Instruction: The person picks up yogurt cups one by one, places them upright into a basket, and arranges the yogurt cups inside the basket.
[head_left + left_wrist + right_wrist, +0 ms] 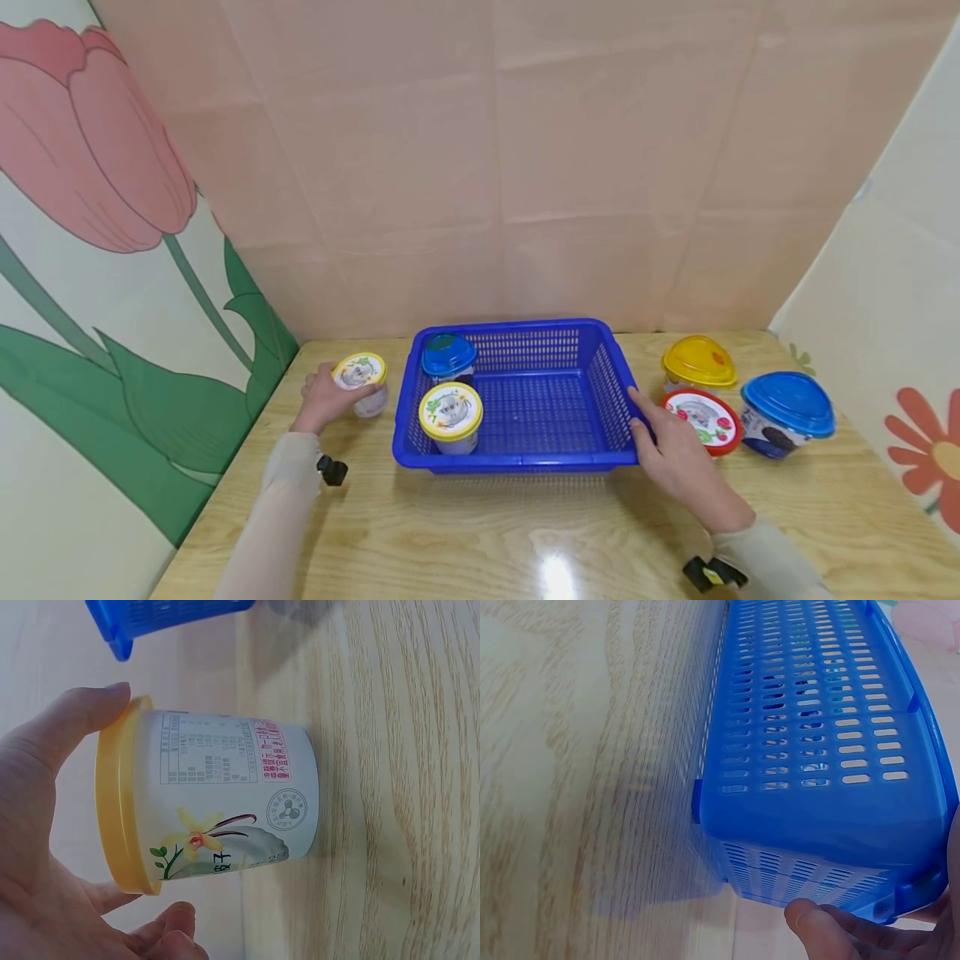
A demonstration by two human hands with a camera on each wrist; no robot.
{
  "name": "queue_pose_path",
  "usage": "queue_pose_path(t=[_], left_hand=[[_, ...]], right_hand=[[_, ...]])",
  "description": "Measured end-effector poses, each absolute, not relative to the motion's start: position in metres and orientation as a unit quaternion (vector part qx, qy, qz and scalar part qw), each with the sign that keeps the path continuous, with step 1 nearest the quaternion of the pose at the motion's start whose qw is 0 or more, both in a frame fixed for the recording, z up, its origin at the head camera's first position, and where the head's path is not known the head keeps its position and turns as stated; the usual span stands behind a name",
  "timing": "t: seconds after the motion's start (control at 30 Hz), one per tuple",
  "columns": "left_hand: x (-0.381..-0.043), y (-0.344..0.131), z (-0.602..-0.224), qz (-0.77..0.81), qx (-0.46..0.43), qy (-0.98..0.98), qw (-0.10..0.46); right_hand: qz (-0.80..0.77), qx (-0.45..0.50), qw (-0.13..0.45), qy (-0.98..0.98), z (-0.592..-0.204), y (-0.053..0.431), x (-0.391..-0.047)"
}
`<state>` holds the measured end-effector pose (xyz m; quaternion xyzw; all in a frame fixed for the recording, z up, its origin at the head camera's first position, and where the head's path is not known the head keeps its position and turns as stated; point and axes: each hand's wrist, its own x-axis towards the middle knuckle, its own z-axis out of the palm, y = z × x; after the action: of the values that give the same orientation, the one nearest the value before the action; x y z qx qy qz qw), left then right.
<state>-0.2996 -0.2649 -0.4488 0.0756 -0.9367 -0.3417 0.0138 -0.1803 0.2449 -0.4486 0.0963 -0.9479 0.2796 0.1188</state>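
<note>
My left hand (330, 398) grips a white pudding-type cup with a yellow-rimmed lid (362, 372), left of the blue plastic basket (525, 460). In the left wrist view, my thumb lies at the lid's edge and the fingers curl at its other side; the cup (217, 795) shows a vanilla flower and printed text, its base at the wooden table. My right hand (678, 454) holds the basket's right rim near the front corner. In the right wrist view, fingers (821, 930) curl at the basket's slotted end wall. Inside the basket stand another yellow-lidded cup (451, 412) and a blue-lidded tub (448, 357).
Right of the basket stand a yellow-lidded tub (699, 362), a red-lidded cup (705, 419) and a larger blue-lidded tub (789, 404), close to my right hand. A draped pinkish backdrop (495, 167) rises behind the wooden table (465, 533), with painted walls at both sides.
</note>
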Motion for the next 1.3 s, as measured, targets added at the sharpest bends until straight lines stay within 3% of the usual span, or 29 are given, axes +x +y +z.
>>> queue_pose_path(t=[1.3], left_hand=[[-0.291,-0.251,-0.423,-0.348,0.047,-0.935,0.060]], right_hand=[[0.284,0.095,0.122,-0.946,-0.448,0.245,-0.181]])
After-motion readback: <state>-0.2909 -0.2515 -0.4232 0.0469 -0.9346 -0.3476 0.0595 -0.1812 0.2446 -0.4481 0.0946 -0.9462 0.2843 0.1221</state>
